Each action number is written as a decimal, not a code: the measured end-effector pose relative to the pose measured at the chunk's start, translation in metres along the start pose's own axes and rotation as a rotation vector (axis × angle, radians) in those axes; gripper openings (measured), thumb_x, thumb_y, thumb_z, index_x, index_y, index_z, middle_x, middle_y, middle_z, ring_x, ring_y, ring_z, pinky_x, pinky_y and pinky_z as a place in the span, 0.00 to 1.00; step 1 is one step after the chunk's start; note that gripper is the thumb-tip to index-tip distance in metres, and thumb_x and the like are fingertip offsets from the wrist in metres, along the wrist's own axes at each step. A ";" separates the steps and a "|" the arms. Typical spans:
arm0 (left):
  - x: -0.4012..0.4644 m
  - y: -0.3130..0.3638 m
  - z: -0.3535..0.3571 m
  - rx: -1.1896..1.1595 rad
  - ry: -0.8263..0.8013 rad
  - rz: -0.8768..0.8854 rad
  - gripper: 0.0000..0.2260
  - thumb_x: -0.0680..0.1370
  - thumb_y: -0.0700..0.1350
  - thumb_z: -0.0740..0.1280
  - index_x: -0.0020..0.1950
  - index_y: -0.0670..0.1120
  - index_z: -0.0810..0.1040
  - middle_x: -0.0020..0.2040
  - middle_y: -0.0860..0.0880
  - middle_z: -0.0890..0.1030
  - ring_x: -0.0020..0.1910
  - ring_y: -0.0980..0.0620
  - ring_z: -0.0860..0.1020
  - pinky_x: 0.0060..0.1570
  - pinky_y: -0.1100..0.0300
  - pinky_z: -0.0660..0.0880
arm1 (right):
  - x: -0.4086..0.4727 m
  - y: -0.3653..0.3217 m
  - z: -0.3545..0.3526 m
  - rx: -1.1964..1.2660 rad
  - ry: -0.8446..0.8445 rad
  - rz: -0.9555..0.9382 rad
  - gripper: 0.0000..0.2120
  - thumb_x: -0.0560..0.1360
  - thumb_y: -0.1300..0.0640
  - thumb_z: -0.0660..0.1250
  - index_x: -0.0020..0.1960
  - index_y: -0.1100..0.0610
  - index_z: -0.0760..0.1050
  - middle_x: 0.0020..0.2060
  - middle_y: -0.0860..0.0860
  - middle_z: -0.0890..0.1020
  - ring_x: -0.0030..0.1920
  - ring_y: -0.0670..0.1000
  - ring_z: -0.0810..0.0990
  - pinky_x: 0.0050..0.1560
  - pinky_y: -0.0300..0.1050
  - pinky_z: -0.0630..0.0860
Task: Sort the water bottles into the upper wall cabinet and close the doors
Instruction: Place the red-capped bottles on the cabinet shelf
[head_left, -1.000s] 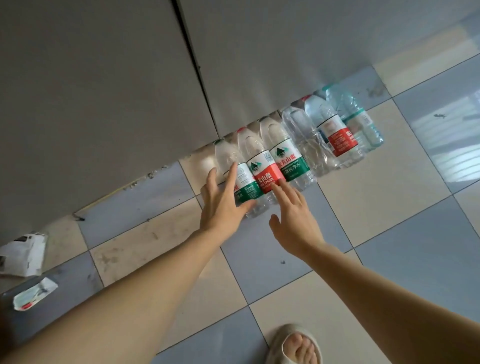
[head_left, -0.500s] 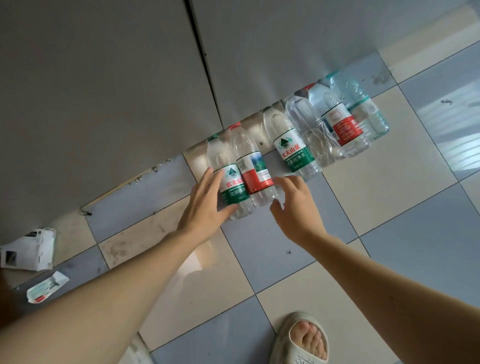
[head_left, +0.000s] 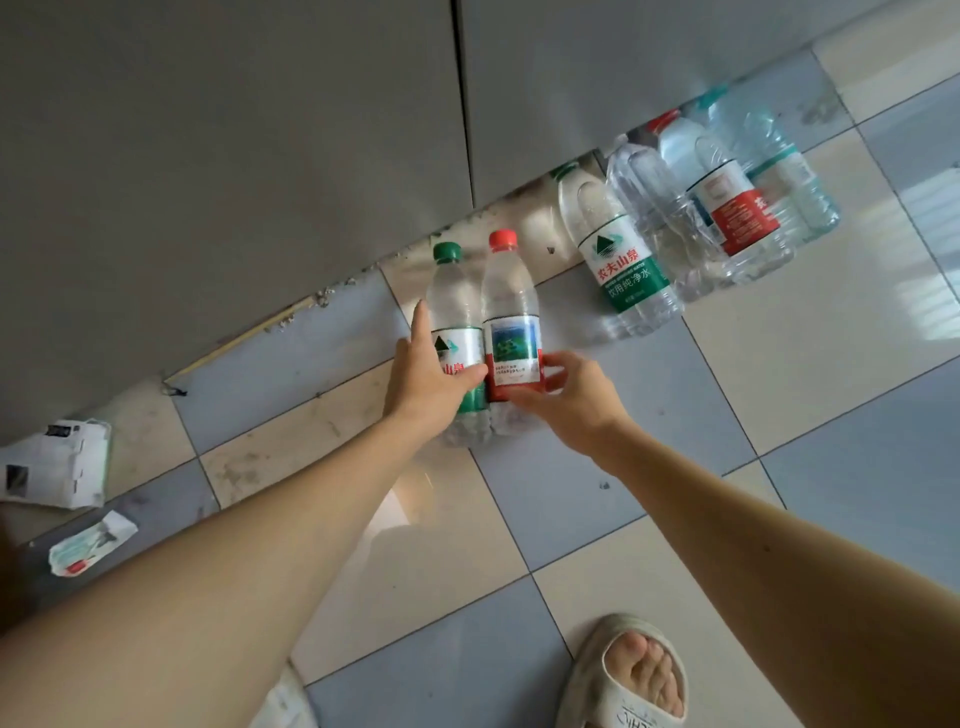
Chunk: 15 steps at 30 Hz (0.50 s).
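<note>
Two clear water bottles stand side by side off the row on the tiled floor. My left hand (head_left: 426, 374) grips the green-capped bottle (head_left: 452, 306) round its green label. My right hand (head_left: 571, 395) grips the red-capped bottle (head_left: 509, 306) at its red label. Against the grey cabinet base stand several more bottles: a green-labelled bottle (head_left: 618, 260), an unlabelled clear bottle (head_left: 660, 218), a red-labelled bottle (head_left: 727, 202) and a teal-capped bottle (head_left: 779, 176). The upper wall cabinet is out of view.
Two closed grey cabinet doors (head_left: 260, 156) rise behind the bottles. Crumpled white packaging (head_left: 57, 467) and a small wrapper (head_left: 91, 545) lie on the floor at the left. My sandalled foot (head_left: 634, 670) stands on the tiles at the bottom.
Both hands reached the row, closed round the two leftmost bottles and drew them away from the cabinet base, towards me and apart from the other bottles.
</note>
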<state>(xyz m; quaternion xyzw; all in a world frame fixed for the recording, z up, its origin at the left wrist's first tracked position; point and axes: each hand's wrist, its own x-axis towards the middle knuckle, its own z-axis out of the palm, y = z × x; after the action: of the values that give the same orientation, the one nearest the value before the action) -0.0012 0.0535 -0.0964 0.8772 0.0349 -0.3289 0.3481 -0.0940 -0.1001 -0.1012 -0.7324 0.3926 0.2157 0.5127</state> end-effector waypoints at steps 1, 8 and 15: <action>-0.007 -0.004 -0.003 0.005 -0.048 -0.003 0.47 0.73 0.46 0.78 0.82 0.56 0.51 0.71 0.45 0.71 0.67 0.47 0.74 0.62 0.54 0.74 | -0.008 0.006 0.003 -0.002 -0.044 0.047 0.24 0.68 0.44 0.81 0.59 0.49 0.78 0.42 0.44 0.83 0.37 0.42 0.82 0.25 0.30 0.70; -0.041 -0.016 -0.008 0.124 -0.248 -0.044 0.43 0.74 0.44 0.77 0.82 0.55 0.56 0.74 0.50 0.71 0.70 0.47 0.73 0.64 0.48 0.76 | -0.045 0.028 0.011 -0.130 -0.265 0.217 0.13 0.72 0.49 0.76 0.54 0.50 0.81 0.37 0.43 0.82 0.33 0.41 0.79 0.29 0.30 0.72; -0.027 -0.002 -0.001 0.089 -0.206 -0.023 0.35 0.75 0.49 0.76 0.78 0.51 0.64 0.71 0.49 0.73 0.65 0.50 0.74 0.57 0.54 0.74 | -0.020 0.006 -0.003 0.058 -0.027 0.196 0.36 0.74 0.45 0.74 0.75 0.53 0.63 0.59 0.53 0.81 0.50 0.52 0.83 0.36 0.40 0.77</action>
<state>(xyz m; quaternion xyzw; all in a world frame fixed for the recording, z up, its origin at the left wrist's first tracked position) -0.0223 0.0603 -0.0802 0.8528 -0.0059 -0.4226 0.3067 -0.1114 -0.0968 -0.0889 -0.6724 0.4613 0.2633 0.5156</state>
